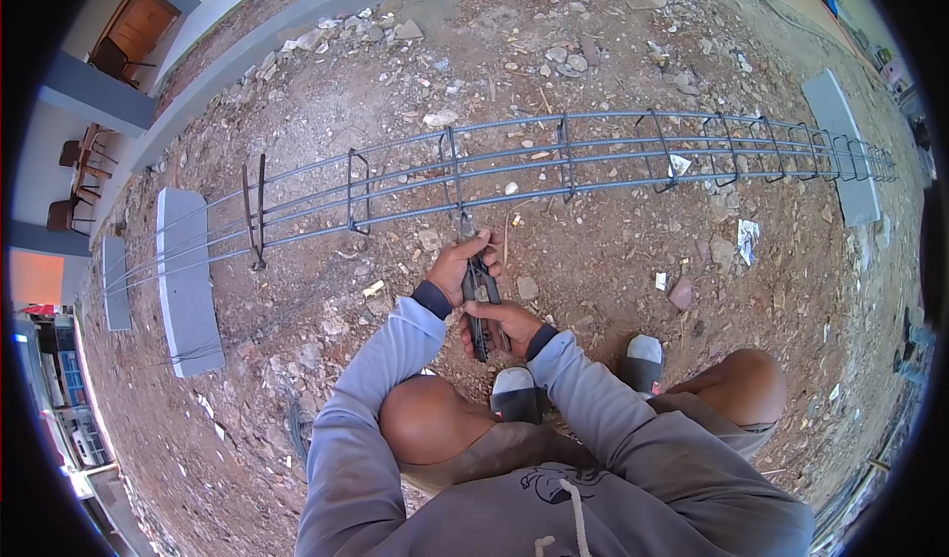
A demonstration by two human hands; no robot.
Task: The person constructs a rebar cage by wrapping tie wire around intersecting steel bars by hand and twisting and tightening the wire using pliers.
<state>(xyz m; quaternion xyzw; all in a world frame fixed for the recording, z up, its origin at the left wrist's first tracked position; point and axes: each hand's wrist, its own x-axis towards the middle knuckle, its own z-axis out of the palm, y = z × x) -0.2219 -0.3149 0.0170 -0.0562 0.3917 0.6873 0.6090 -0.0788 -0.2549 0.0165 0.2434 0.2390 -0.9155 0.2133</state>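
My left hand (458, 267) is wrapped around the upper part of a dark pair of pliers (471, 285), just below the near bar of a rebar cage (514, 194). Lower down, my right hand (506, 322) grips the same tool, and its dark handle ends stick out beneath the fingers. A grey metal tip shows above my left fingers, close to a stirrup (452, 167); whether it touches the steel I cannot tell. The cage's long bars run left to right, with rectangular stirrups around them, closer together at the right.
Grey blocks (185, 310) support the bars at the left, and another grey slab (842, 147) lies under the right end. Rubble and stones (573, 60) cover the ground. My sandalled foot (643, 364) is near my right knee. Chairs (74, 196) stand by the building.
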